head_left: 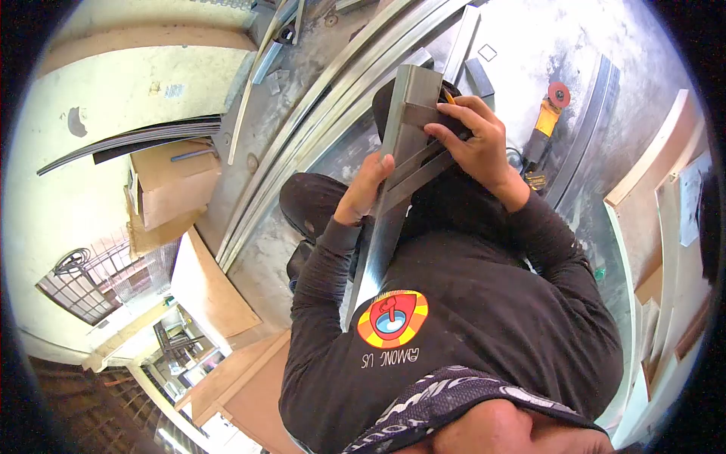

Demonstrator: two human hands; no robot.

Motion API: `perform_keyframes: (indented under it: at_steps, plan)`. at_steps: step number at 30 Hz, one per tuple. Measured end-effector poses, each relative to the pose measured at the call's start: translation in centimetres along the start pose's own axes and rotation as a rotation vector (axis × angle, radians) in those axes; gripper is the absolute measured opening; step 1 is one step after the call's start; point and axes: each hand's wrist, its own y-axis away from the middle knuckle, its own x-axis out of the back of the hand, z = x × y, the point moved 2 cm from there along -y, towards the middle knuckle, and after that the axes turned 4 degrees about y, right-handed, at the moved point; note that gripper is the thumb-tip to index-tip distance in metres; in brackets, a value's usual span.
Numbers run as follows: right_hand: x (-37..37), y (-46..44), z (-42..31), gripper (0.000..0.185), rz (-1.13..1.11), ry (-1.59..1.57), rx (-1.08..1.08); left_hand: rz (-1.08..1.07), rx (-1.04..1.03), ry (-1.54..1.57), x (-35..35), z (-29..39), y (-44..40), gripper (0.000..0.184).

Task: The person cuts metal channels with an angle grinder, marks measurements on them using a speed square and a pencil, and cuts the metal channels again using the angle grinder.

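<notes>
Left hand [365, 191] clasps the tube [399, 155]; right hand [484, 144] pinches a strip [418, 116] across it between fingers; any finished marking cannot be told.

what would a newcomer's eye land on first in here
Probably the red and yellow emblem on the dark shirt, below the picture's centre. Next might come the shiny metal bar slanting up beside it, held by the left hand, then the yellow grinder at upper right.

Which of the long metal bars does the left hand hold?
The silvery bar before the shirt, in the left hand; the bars on the floor are unheld.
</notes>
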Motion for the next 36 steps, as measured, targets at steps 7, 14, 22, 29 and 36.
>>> perform_keyframes:
  at_steps: [7,14,22,29,36]
  plan:
    - [-0.2,-0.1,-0.2,0.036,0.0,-0.005,0.009,0.036,-0.02,0.036,0.2,-0.6,-0.1,0.083]
    - [-0.3,0.1,0.2,0.035,-0.015,-0.017,-0.014,0.064,-0.011,0.136,-0.5,-0.6,-0.1,0.083]
    - [-0.1,1.1,1.6,0.037,0.015,-0.046,-0.013,0.112,-0.071,-0.093,-0.3,-1.1,0.0,0.078]
    - [-0.1,1.2,1.8,0.039,0.018,-0.041,0.018,0.187,-0.099,-0.18,-0.5,-1.2,0.3,0.079]
    - [-0.2,1.0,1.9,0.038,0.006,-0.031,0.013,0.125,-0.037,-0.063,-0.5,-0.8,0.2,0.08]
